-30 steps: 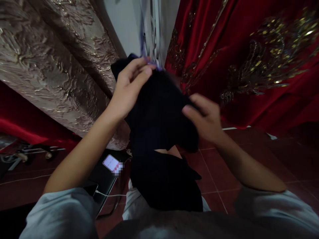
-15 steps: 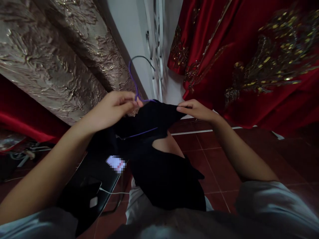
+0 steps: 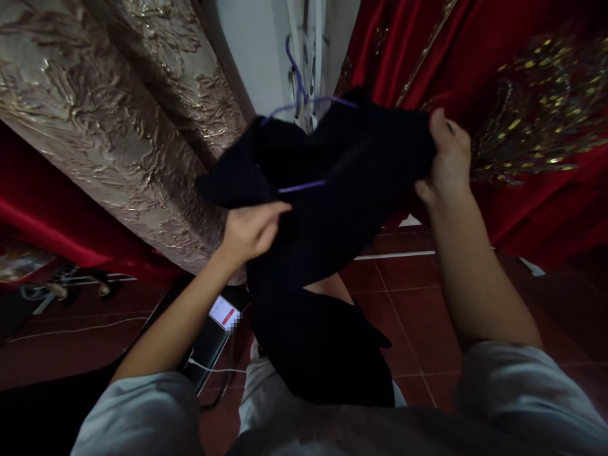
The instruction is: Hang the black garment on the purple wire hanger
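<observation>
A black shirt [image 3: 323, 228] stretches from my lap up in front of me, its neck opening facing me. Inside it sits a purple hanger [image 3: 304, 186]; the hook stands above the collar and its lower bar shows through the opening. My right hand [image 3: 450, 155] grips the shirt's right shoulder or sleeve, fingers folded behind the cloth. At the front left of the neck, my left hand [image 3: 251, 233] pinches the fabric just below the hanger bar. Its fingertips are partly lost against the dark cloth.
A lit phone [image 3: 224, 313] and a white cable [image 3: 216, 367] lie on a black seat [image 3: 209, 348] at left. Beige textured fabric [image 3: 142, 145] hangs at left, red sequined fabric [image 3: 527, 114] at right. A white metal frame [image 3: 319, 38] stands ahead over red floor tiles [image 3: 413, 316].
The shirt and hanger have been raised and spread wider. My right hand moved up and right with the cloth; my left hand left the hanger's neck and went down to the shirt's front.
</observation>
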Demonstrator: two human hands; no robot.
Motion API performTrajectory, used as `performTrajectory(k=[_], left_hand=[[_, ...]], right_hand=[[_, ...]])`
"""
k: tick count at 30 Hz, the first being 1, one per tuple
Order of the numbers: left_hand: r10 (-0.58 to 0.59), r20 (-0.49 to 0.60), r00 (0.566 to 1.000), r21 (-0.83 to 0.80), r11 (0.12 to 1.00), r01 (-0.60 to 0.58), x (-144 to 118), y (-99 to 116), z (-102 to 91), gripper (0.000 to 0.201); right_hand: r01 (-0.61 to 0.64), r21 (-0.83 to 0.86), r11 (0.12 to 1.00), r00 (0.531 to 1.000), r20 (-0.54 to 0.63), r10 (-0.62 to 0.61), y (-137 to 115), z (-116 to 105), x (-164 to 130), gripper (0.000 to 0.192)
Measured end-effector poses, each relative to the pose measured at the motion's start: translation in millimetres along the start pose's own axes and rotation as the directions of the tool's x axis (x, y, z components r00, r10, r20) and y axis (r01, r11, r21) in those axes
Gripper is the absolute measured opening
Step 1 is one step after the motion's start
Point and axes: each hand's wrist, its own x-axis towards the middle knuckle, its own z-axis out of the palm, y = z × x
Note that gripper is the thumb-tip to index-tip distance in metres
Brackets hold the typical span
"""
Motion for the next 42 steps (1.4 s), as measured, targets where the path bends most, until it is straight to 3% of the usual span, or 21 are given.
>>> performTrajectory(k=[2,4,5,7,9,10,11,12,13,14,15,17,18,19,23,28,31,33,35,38,42], left_hand=[[-0.162,0.303,0.939,0.024,0.986,0.162,-19,8,18.0,0.037],[-0.351,0.414,0.84,0.043,0.929,0.367,-29,12,34.0,0.04],[-0.418,0.399,0.816,0.027,0.895,0.445,-32,14,40.8,0.039],[-0.491,0.279,0.826,-0.056,0.85,0.524,-31,18,51.9,0.034],[-0.536,0.117,0.836,-0.199,0.812,0.549,-27,26,60.2,0.027],[-0.567,0.05,0.822,-0.284,0.781,0.556,-25,32,63.4,0.024],[-0.608,0.0,0.794,-0.364,0.739,0.566,-23,40,66.1,0.022],[-0.653,-0.033,0.757,-0.434,0.691,0.577,-22,48,68.3,0.02],[-0.695,-0.052,0.717,-0.49,0.643,0.588,-21,58,69.9,0.019],[-0.735,-0.069,0.675,-0.531,0.6,0.599,-21,67,71.0,0.018],[-0.768,-0.088,0.634,-0.558,0.565,0.607,-21,77,71.7,0.017],[-0.809,-0.105,0.578,-0.6,0.515,0.611,-22,94,71.9,0.016],[-0.817,-0.092,0.57,-0.621,0.494,0.608,-23,101,71.6,0.015],[-0.817,-0.065,0.572,-0.643,0.473,0.602,-23,107,71.2,0.015],[-0.781,-0.023,0.624,-0.699,0.459,0.548,-20,118,69.1,0.012],[-0.775,-0.015,0.631,-0.725,0.444,0.528,-21,117,76.2,0.016],[-0.791,0.009,0.612,-0.781,0.377,0.498,-30,107,86.8,0.038],[-0.826,-0.004,0.564,-0.804,0.339,0.49,-39,97,92.5,0.043],[-0.831,0.086,0.55,-0.773,0.292,0.563,-48,89,94.7,0.038],[-0.763,0.274,0.585,-0.668,0.287,0.687,-55,84,92.5,0.025],[-0.764,0.249,0.596,-0.635,0.336,0.695,-53,87,90.4,0.003]], right_hand=[[-0.025,-0.034,0.999,0.999,-0.036,0.023,11,-18,-10,0.031],[-0.023,-0.1,0.995,0.999,-0.042,0.019,21,-29,-17,0.027],[0.011,-0.145,0.989,0.997,-0.074,-0.022,23,-30,-22,0.022],[0.147,-0.264,0.953,0.961,-0.192,-0.201,23,-26,-40,0.013],[0.281,-0.412,0.867,0.855,-0.302,-0.421,20,-14,-71,0.019],[0.299,-0.48,0.824,0.776,-0.38,-0.503,21,-6,-91,0.021],[0.254,-0.501,0.827,0.767,-0.416,-0.488,23,3,-113,0.02],[0.193,-0.469,0.862,0.816,-0.411,-0.406,28,11,-136,0.017],[0.102,-0.402,0.91,0.895,-0.363,-0.26,35,20,-157,0.019],[-0.029,-0.331,0.943,0.975,-0.218,-0.047,45,27,-175,0.023],[-0.176,-0.287,0.942,0.984,-0.03,0.175,54,34,-190,0.028],[-0.381,-0.256,0.889,0.862,0.25,0.441,72,45,-209,0.039],[-0.435,-0.238,0.869,0.816,0.304,0.492,77,49,-213,0.043],[-0.464,-0.205,0.862,0.805,0.307,0.507,80,53,-214,0.046],[-0.481,-0.106,0.87,0.837,0.24,0.492,69,60,-207,0.043],[-0.516,-0.084,0.853,0.801,0.304,0.515,58,60,-211,0.041],[-0.523,-0.038,0.852,0.828,0.215,0.518,61,59,-213,0.041],[-0.536,-0.011,0.844,0.83,0.173,0.53,63,59,-212,0.041],[-0.552,-0.005,0.834,0.82,0.18,0.544,64,58,-211,0.038],[-0.559,-0.041,0.828,0.798,0.244,0.551,65,58,-214,0.031],[-0.524,-0.082,0.848,0.803,0.284,0.524,63,63,-209,0.033]])
